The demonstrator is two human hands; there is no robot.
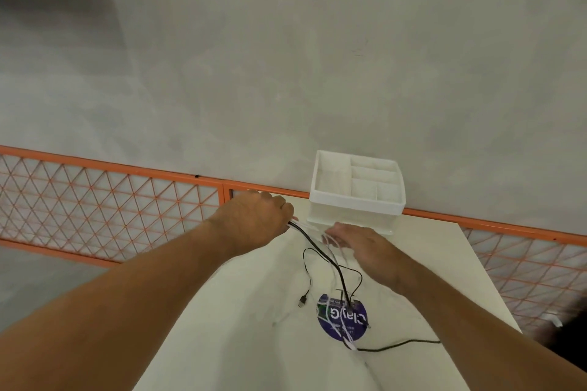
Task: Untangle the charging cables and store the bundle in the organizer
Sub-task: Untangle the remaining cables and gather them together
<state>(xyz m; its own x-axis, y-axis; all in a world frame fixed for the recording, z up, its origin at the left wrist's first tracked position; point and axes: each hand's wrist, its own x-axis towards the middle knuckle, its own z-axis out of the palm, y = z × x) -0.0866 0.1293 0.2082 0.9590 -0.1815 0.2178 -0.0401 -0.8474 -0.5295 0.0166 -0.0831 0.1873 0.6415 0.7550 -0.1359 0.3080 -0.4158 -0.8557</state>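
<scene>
Several black and white charging cables [336,267] hang in a loose tangle above a white table [241,311]. My left hand [254,219] grips one end of the bunch, lifted near the table's far edge. My right hand [359,241] is just right of it, fingers stretched out into the white strands; it is blurred. The free ends trail down over a round purple sticker [343,317], and a black USB plug [302,300] dangles left of it. The white organizer [355,203], with several compartments, stands at the table's far edge just beyond both hands.
An orange metal mesh fence [111,200] runs behind the table from left to right. Beyond it lies a grey concrete floor. A thick black cable [400,344] lies on the table's right part. A dark object sits at the right edge [571,327].
</scene>
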